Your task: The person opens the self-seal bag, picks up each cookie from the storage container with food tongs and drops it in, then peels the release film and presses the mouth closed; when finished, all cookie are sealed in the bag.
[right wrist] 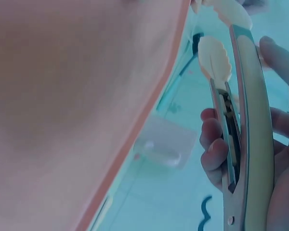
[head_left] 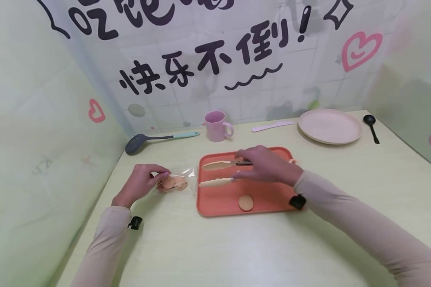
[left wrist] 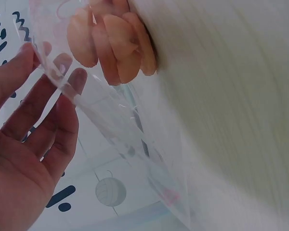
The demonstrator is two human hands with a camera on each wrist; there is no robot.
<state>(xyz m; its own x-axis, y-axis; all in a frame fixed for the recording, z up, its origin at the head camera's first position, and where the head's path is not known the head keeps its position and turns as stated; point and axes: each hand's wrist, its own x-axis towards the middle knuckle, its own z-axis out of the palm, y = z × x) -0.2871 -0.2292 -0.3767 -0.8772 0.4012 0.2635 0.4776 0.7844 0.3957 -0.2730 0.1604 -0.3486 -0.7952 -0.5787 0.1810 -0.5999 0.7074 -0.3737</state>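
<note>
My left hand (head_left: 142,182) pinches the edge of a clear plastic bag (head_left: 189,172), left of the orange tray (head_left: 215,207). Inside the bag is a cluster of round, peach-coloured slices (left wrist: 123,43), seen close in the left wrist view. With curled fingers my right hand (head_left: 263,165) grips a pair of tongs (right wrist: 254,130) with cream scalloped tips. Those tongs are spread apart over the tray, their tips pointing left towards the bag. One round slice (head_left: 246,203) lies on the tray near its front edge.
Along the back stand a slotted spoon (head_left: 136,142) with a turquoise handle, a pink mug (head_left: 216,129), a pink knife (head_left: 273,126), a pale pink plate (head_left: 330,125) and a black spoon (head_left: 370,121). Walls border the table at the back and both sides.
</note>
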